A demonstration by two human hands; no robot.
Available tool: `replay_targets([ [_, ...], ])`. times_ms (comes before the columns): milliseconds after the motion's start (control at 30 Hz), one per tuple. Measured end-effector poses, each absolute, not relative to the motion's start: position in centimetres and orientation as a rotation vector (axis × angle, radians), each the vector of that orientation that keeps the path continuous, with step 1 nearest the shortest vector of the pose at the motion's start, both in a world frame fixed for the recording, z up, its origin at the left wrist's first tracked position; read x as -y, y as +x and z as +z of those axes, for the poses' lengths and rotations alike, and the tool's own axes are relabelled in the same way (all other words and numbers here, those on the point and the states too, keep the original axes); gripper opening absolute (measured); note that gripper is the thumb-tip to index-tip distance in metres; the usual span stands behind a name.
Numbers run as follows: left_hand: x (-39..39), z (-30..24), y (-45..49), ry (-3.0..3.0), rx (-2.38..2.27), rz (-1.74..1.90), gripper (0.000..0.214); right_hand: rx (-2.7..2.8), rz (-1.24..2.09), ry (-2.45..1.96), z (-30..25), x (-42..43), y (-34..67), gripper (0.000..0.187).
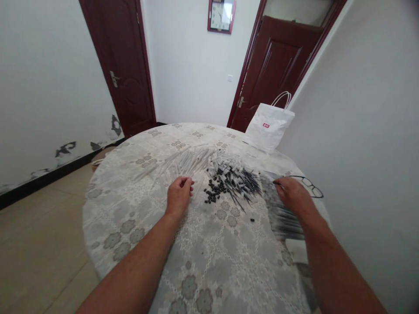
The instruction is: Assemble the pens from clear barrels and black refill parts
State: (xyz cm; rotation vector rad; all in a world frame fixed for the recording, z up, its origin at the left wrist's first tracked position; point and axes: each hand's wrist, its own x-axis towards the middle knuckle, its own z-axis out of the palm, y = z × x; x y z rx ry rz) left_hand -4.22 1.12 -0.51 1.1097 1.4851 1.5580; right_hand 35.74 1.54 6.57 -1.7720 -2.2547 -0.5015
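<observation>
My left hand is over the middle of the table, its fingers curled together; whether they hold anything is hidden. Just beyond it lie many thin clear plastic tubes. Small black caps are scattered to its right, beside a heap of small white pieces and thin dark refill-like sticks. At the right, my right hand pinches with thumb and fingers above a row of dark sticks laid side by side. What it grips is too blurred to name.
A patterned cloth covers the round table. Eyeglasses lie past my right hand, and a white paper bag stands at the back right. One black cap lies apart. A wall runs close along the right side.
</observation>
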Motion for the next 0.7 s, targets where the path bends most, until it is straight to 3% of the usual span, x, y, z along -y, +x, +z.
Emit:
replay_targets([
  [300,-0.3,-0.5,-4.4,1.745,-1.843,1.445,0.023,2.533,-0.121,-1.638,5.6,-4.9,23.9,0.029],
  [467,0.4,-1.1,-3.8,2.121,-1.860,1.315,0.025,2.413,-0.161,-1.578,4.7,-9.8,21.4,0.039],
  [700,0.8,-0.9,-4.1,2.172,-2.174,1.129,0.034,2.373,-0.198,-1.718,4.5,-16.9,18.0,0.049],
])
